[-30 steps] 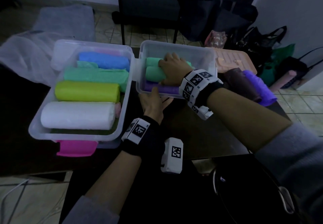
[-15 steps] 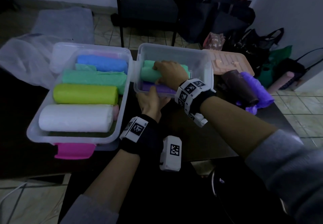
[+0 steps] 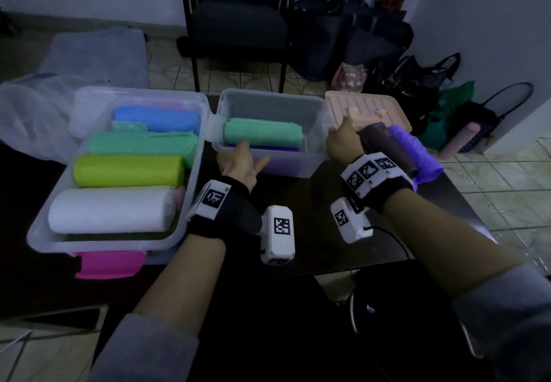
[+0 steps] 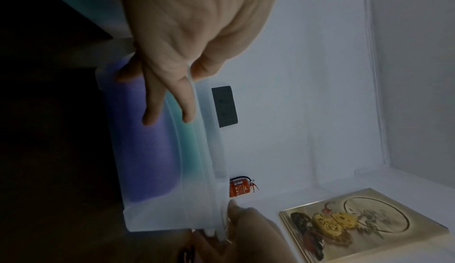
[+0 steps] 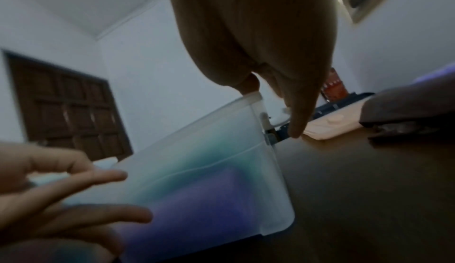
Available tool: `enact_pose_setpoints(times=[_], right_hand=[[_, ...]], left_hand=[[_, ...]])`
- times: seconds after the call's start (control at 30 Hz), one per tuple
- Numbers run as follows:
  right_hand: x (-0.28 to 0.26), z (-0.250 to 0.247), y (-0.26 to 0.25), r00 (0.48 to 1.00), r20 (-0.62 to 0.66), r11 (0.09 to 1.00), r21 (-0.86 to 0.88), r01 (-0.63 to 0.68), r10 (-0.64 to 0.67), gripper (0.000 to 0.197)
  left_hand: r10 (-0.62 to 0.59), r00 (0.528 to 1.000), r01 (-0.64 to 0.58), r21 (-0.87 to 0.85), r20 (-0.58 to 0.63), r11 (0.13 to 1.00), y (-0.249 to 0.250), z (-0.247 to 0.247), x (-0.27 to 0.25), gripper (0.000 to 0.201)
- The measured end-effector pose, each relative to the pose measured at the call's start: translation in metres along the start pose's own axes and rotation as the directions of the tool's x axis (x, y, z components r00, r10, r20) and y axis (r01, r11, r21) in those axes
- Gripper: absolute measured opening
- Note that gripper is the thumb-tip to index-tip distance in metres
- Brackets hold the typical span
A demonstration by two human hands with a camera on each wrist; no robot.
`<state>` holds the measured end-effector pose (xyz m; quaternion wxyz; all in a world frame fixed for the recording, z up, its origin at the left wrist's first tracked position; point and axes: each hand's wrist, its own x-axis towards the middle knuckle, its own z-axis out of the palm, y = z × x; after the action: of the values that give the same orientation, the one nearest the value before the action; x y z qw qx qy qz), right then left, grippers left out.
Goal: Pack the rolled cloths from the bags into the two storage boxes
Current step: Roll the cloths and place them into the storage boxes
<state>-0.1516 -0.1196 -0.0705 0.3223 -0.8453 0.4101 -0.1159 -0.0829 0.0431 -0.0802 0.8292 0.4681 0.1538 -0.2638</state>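
Hands frame the smaller storage box on a dark table, where a green rolled cloth lies on top of a purple rolled cloth that shows through the box's near wall. The left hand pinches the near rim of that box, thumb over the edge and fingers laid loosely against the wall. The right hand is at the box's right end, one finger pointing down just beside the corner; whether it touches the rim or closes on anything cannot be told. Just right of the box lie a brown rolled cloth and a violet rolled cloth, not yet packed, beside a peach lid. Left of the box, the larger storage box holds blue, green, yellow and white rolls.

The brown and violet rolls lie close to the table edge and look liable to roll or be nudged off during a reach. The light box could tip or slide if its rim is pulled one-handed. A loosely gripped roll may unfurl on the way in.
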Motion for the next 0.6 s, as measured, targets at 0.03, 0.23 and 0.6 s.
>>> enact_pose_setpoints(times=[0.03, 0.23, 0.6], right_hand=[[0.003, 0.001, 0.004, 1.000, 0.026, 0.999, 0.040, 0.002, -0.004, 0.024], [0.008, 0.002, 0.011, 0.995, 0.088, 0.992, 0.123, 0.037, -0.048, 0.027], [0.011, -0.032, 0.069, 0.972, -0.227, 0.981, -0.165, -0.105, 0.066, 0.035]], left_hand=[[0.001, 1.000, -0.001, 0.006, -0.006, 1.000, 0.002, 0.001, -0.001, 0.045], [-0.027, 0.998, 0.029, 0.022, -0.063, 0.999, 0.011, 0.006, -0.006, 0.039], [-0.094, 0.941, -0.305, 0.935, 0.326, 0.181, -0.093, 0.004, -0.052, 0.059]])
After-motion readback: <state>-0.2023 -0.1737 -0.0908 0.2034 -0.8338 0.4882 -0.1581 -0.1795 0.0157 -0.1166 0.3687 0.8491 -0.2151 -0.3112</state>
